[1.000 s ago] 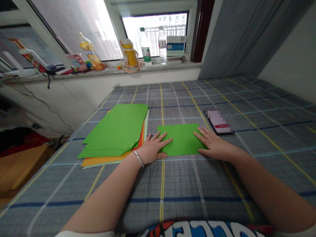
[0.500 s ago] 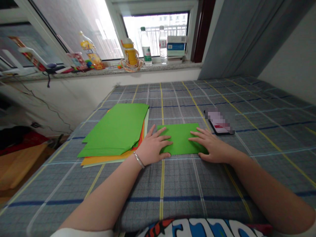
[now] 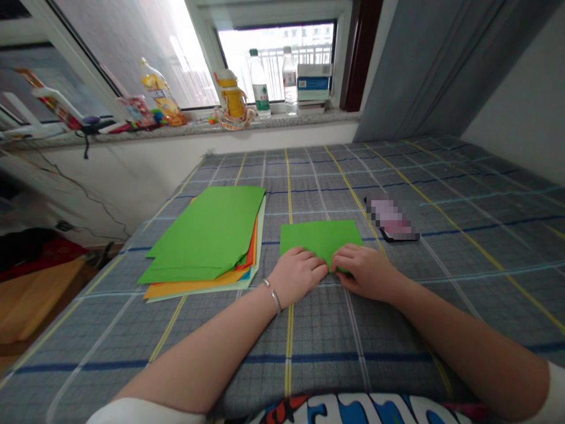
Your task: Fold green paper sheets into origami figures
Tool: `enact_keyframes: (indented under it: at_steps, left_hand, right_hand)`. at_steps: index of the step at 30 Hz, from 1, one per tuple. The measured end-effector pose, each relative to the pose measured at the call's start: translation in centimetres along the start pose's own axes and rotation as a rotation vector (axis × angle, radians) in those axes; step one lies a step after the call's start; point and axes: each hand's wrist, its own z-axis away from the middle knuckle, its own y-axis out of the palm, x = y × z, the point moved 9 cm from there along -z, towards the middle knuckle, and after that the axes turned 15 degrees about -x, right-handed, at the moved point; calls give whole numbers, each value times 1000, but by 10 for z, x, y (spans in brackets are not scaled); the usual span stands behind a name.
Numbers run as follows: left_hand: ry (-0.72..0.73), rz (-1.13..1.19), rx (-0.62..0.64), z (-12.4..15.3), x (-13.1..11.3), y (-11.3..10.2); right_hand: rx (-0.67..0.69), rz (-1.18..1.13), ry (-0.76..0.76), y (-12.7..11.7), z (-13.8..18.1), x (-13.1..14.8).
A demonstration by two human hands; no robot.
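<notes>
The green sheet [image 3: 321,238] lies between the plaid cloth's [image 3: 326,335] near and far edges, long axis parallel to the far one; left hand [image 3: 298,272] and right hand [image 3: 365,270], equally near, almost meet at its near side, fingers bunched; whether they pinch it, I cannot tell.

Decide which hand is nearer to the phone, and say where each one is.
Right. The right hand is left of the phone and closer to the person, at the near edge of the small green sheet; the left hand is at that edge too, farther left.
</notes>
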Motion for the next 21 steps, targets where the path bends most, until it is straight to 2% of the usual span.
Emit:
enact_keyframes:
  at_steps: [7, 12, 21]
  left_hand:
    - [-101, -27, 53, -2, 2, 6]
    - [-116, -22, -6, -3, 4, 2]
    - [-70, 14, -76, -4, 4, -3]
  right_hand:
    - [-28, 124, -26, 3, -4, 4]
    - [-94, 171, -28, 0, -6, 7]
    - [-108, 144, -29, 0, -6, 5]
